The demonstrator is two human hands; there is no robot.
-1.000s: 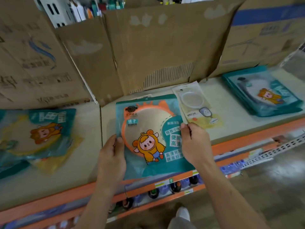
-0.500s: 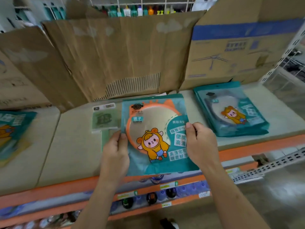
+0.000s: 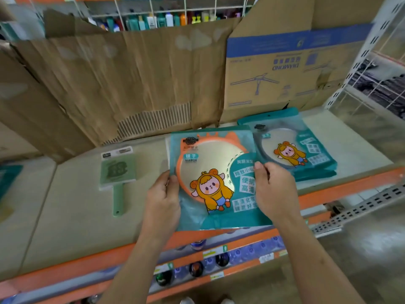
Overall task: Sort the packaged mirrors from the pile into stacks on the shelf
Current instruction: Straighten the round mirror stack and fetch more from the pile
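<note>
Both hands are clamped on 1 teal mirror pack (image 3: 208, 163). The left hand (image 3: 163, 198) pinches its left edge, thumb on the front and fingers hidden under the film. The right hand (image 3: 274, 189) grips the right edge the same way. A 2-sided edge grip makes sense b/c the pouch is wide, flat and slippery. Holding the margins keeps it level, print up, and leaves the label readable for checking vs. the others.

The pack sits over the front of the shelf (image 3: 72, 194), its near edge past the orange lip. Whether its far part touches the shelf I can't tell. Its right edge overlaps the view of the matching stack (image 3: 306, 148), several teal packs w/ the same cartoon figure, lying flat just beside it. That prob. marks where this 1 belongs: same print, same size, so it can be set square on top.

A green hand mirror (image 3: 117, 170) lies alone, well apart to the left, handle toward the aisle. It's a different type, so it seems to start its own spot. The cardboard sheets (image 3: 131, 80) and fan box (image 3: 285, 69) stand along the back as a wall, stopping packs from sliding off the rear.

Next step, as I judge it: shift right, align, lower, let go.
</note>
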